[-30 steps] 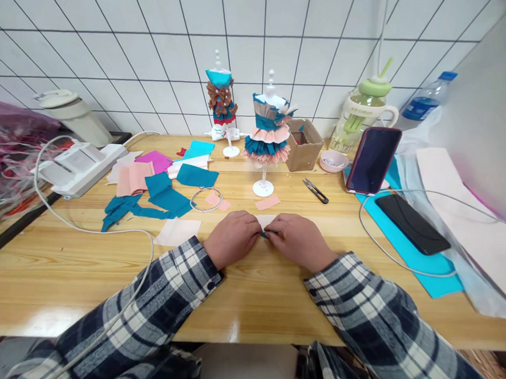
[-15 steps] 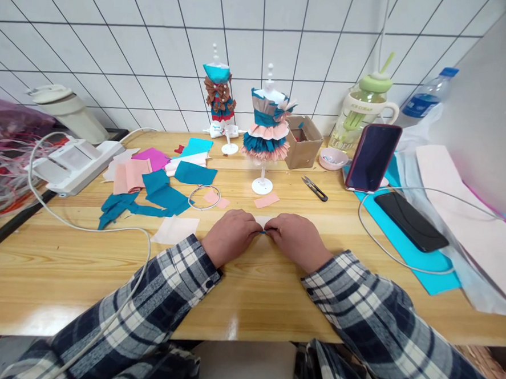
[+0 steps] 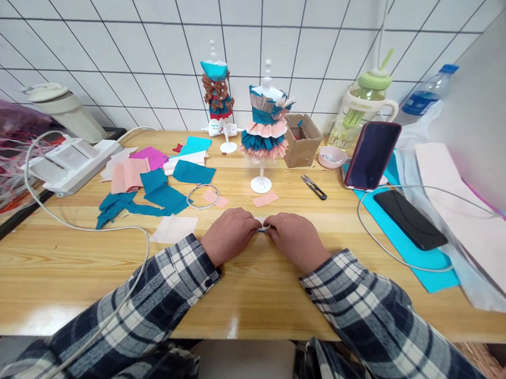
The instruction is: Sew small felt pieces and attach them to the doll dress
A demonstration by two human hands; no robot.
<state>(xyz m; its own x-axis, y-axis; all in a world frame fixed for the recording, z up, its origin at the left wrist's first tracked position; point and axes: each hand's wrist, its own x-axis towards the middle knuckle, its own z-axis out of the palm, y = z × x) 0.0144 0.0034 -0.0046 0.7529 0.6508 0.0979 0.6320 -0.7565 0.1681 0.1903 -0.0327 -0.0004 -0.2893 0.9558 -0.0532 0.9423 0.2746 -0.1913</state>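
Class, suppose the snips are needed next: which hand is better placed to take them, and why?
The right hand, probably: the snips lie just beyond it, while the left hand is farther away. Both hands pinch the small pale piece, so neither is free.

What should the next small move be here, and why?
Probably pinch a short crease into the small pale-and-blue piece of thin sheet material: the left hand and right hand grip it from opposite sides, close together, with only a short stretch showing between them.
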